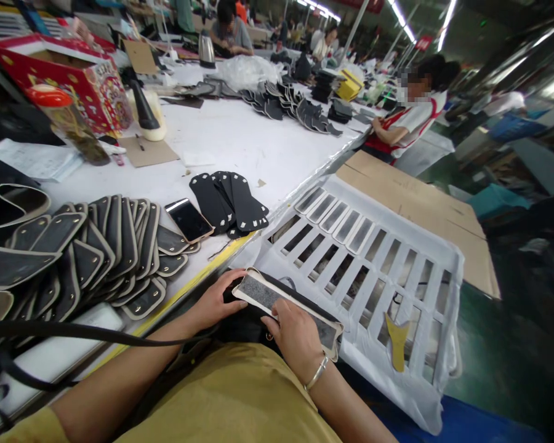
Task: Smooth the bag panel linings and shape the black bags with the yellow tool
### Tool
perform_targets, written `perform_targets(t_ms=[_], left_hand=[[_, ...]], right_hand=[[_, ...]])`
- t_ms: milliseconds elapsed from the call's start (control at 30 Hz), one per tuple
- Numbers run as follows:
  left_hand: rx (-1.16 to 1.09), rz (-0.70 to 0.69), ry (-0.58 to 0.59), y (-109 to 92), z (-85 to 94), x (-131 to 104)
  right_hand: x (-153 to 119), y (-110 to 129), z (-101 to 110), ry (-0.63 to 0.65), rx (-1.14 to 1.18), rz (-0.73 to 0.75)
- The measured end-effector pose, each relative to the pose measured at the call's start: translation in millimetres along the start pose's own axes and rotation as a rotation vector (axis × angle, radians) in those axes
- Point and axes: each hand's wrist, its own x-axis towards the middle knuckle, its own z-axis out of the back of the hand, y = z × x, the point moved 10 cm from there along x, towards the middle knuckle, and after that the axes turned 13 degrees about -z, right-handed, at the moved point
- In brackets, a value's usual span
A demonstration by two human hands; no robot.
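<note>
A long grey panel with a cream edge (259, 293) lies across a black piece in front of my body. My left hand (219, 301) grips its left end, thumb on the near edge and fingers at the far side. My right hand (295, 332) is closed over the middle of the panel, its fingertips pressed together on the grey face; whether anything small is between them is hidden. Just beyond the right hand rests a white slotted rack (378, 274), with several grey, white-edged strips (335, 215) along its far side.
Dark cream-edged pieces (96, 246) pile up on the left of the white table (221, 141). Near its edge lie a phone (189, 219) and black panels (233, 203). A yellow piece (397, 341) sits on the rack. Cardboard (415, 209) and a person (410, 117) are beyond.
</note>
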Motion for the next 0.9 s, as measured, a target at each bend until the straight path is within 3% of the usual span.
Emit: perform_targets(t_ms=[233, 467, 567, 767, 900], left_hand=[[-0.198, 0.063, -0.128, 8, -7.7, -6], [-0.299, 0.096, -0.197, 14, -9.8, -8], [-0.24, 0.063, -0.166, 9, -8.0, -9], [-0.018, 0.008, 0.014, -2, -5.3, -7], [0.013, -0.013, 0.035, -5, 0.3, -1]], right_hand=[[38, 12, -20, 0.273, -0.052, -0.003], [50, 16, -33, 0.499, -0.031, -0.032], [49, 15, -36, 0.552, 0.0, -0.05], [48, 9, -48, 0.618, 0.044, -0.095], [51, 7, -59, 0.703, 0.049, -0.145]])
